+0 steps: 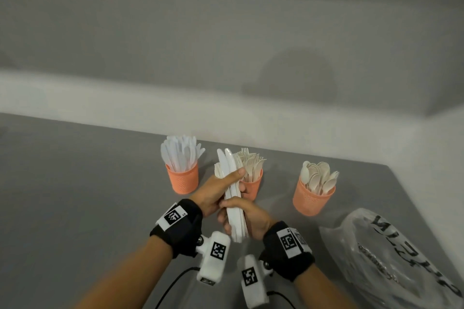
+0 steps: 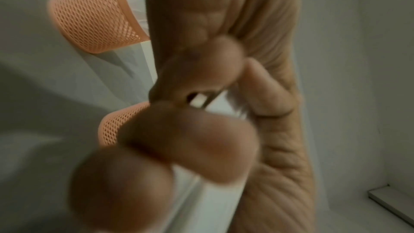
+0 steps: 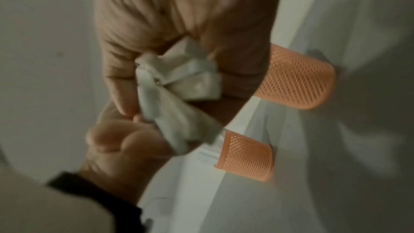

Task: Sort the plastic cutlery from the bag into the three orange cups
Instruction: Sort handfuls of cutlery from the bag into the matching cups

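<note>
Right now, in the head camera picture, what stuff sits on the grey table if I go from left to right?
Orange cup of white knives → orange cup of forks, partly behind the hands gripping a bundle of knives → orange cup of spoons → plastic bag.

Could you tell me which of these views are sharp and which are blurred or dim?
Head view: cups and knives fairly sharp, a soft round shadow on the wall. Left wrist view: dim, the near fingertips badly out of focus. Right wrist view: dim and smeared throughout, with the mesh cup clearest.
</note>
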`<state>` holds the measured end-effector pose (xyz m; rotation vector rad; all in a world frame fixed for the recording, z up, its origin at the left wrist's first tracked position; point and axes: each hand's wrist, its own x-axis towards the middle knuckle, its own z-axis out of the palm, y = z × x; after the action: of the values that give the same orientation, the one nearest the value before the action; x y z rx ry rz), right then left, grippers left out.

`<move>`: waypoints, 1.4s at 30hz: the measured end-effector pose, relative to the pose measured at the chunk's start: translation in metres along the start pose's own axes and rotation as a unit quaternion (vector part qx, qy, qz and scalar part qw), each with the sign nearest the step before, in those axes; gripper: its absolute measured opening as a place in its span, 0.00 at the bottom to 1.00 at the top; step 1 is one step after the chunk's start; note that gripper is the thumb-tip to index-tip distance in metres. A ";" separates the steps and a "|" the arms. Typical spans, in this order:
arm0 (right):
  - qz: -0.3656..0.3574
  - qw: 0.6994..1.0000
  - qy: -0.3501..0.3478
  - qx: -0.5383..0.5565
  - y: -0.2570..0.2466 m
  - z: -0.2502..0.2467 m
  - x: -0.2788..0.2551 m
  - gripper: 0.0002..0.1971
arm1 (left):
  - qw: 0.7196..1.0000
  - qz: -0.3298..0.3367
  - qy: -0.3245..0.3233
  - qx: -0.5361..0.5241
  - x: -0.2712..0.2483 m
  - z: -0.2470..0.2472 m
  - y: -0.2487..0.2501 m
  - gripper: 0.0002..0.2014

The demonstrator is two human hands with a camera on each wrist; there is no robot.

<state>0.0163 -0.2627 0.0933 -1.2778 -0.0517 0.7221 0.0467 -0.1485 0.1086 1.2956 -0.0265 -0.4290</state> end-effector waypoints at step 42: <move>-0.015 0.995 0.098 0.030 0.005 -0.014 0.026 0.13 | 0.825 0.402 0.304 0.258 0.001 -0.093 0.143 0.08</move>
<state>0.0403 -0.2611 0.0751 -1.2817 0.1087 0.5659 0.1135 -0.0335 0.2153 1.7596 -0.1550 0.7825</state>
